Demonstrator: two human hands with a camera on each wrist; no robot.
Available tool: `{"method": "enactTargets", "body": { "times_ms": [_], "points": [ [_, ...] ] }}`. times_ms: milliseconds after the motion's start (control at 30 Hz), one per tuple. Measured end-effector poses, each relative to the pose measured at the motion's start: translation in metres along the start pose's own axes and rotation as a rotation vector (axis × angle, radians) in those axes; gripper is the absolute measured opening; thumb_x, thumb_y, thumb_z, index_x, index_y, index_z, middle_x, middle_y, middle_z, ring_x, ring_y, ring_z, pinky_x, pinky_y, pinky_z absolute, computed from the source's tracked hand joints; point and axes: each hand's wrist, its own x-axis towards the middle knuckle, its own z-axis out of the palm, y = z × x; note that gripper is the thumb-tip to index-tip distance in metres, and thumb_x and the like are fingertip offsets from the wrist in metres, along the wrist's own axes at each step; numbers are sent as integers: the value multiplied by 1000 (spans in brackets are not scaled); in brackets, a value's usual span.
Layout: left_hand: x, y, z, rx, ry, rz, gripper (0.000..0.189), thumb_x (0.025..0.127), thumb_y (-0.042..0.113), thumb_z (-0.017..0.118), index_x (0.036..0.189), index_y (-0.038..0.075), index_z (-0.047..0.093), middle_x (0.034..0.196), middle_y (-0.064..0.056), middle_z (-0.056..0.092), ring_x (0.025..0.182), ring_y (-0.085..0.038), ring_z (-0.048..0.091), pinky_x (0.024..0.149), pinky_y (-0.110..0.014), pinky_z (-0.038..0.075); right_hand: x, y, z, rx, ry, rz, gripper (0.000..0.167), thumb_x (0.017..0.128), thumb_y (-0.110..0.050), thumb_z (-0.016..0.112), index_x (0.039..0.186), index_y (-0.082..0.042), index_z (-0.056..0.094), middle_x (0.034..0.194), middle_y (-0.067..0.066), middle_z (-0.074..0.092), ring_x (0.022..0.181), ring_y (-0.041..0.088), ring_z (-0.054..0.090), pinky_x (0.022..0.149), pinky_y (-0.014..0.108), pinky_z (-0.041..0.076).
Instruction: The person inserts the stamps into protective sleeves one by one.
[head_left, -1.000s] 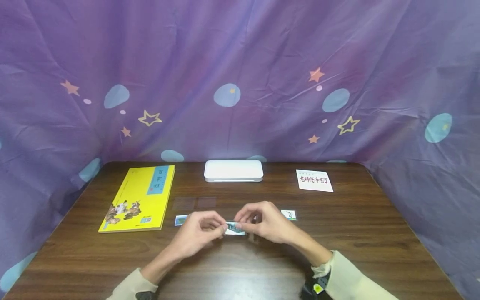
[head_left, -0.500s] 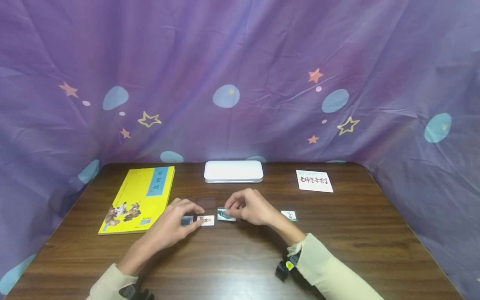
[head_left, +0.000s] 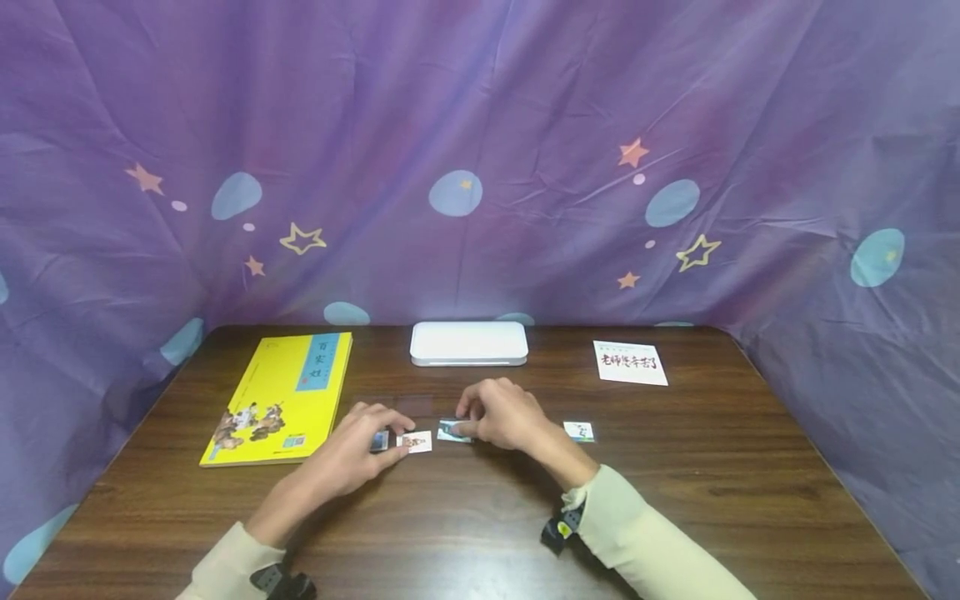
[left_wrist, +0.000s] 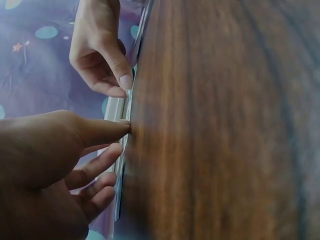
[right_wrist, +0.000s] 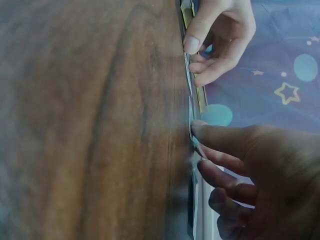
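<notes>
My right hand (head_left: 506,414) pinches a small teal picture card (head_left: 448,432) between thumb and fingertips, low over the table. To the left, a white card with a brown figure (head_left: 420,442) lies flat. My left hand (head_left: 360,446) touches that card's left side, thumb at the near corner and index fingertip by the far edge. In the left wrist view the thumb (left_wrist: 107,131) is straight and the other fingers stand apart from it. A dark blue picture card (head_left: 380,442) is partly hidden under the left hand. Both wrist views show the cards nearly edge-on.
A yellow book (head_left: 281,396) lies at the left, and a white case (head_left: 469,343) sits at the back middle. Toward the back right is a white card with red writing (head_left: 630,362). A small green-and-white card (head_left: 579,431) lies beyond my right wrist. Faint clear squares (head_left: 414,406) lie behind the cards.
My hands have parted: the left moved left onto the white card, uncovering it. The right carried the teal card slightly back and left. Over the last half second both stayed almost still.
</notes>
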Motion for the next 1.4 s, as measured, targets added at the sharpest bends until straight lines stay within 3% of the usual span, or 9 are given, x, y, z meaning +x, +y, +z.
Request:
{"method": "enactTargets", "body": {
  "times_ms": [200, 467, 700, 933, 1067, 1200, 1400],
  "points": [
    [1, -1, 0, -22, -9, -41, 32, 94, 18, 86, 125, 20, 77, 112, 6, 75, 114, -21, 60, 102, -47, 52, 2, 2, 1, 9, -3, -6, 18, 85, -39, 94, 91, -29, 80, 87, -12, 74, 81, 7, 64, 74, 35, 57],
    [-1, -2, -3, -22, -9, 14, 32, 94, 16, 85, 125, 17, 80, 110, 5, 75, 110, -18, 63, 104, -48, 52, 3, 3, 0, 37, -38, -50, 14, 88, -33, 91, 95, -27, 80, 87, -13, 74, 80, 6, 64, 79, 34, 57],
    [-2, -2, -3, -9, 9, 33, 23, 93, 16, 86, 114, 25, 81, 117, 5, 72, 116, -19, 58, 104, -47, 52, 3, 3, -3, 39, -60, -83, 12, 90, -31, 89, 98, -26, 81, 86, -14, 72, 77, 7, 61, 73, 30, 54],
    [1, -2, -4, -50, -10, 30, 21, 93, 13, 86, 111, 22, 80, 110, 6, 82, 111, -21, 72, 103, -51, 59, 12, -2, -3, -2, -34, -162, 15, 97, -33, 84, 109, -23, 81, 78, -16, 70, 66, 3, 60, 67, 27, 54],
    [1, -4, -5, -47, -15, 48, 17, 94, 15, 85, 110, 21, 80, 106, 6, 83, 109, -22, 76, 102, -51, 61, 24, -13, 5, 10, -17, -157, 18, 97, -34, 83, 111, -23, 81, 91, -13, 77, 80, 4, 68, 80, 31, 59],
    [0, -5, -4, -55, -1, 76, 15, 95, 15, 84, 108, 22, 80, 104, 8, 83, 107, -20, 76, 100, -50, 61, 38, -26, 14, 11, 0, -120, 25, 96, -34, 84, 116, -20, 80, 111, -4, 80, 102, 13, 72, 96, 39, 60],
    [1, -4, -4, -93, 30, 128, 16, 95, 12, 83, 106, 23, 80, 101, 11, 83, 104, -16, 77, 97, -47, 62, 51, -36, 22, 21, 0, -39, 32, 93, -34, 87, 118, -16, 79, 122, 2, 80, 117, 23, 71, 105, 46, 59]
  ]
}}
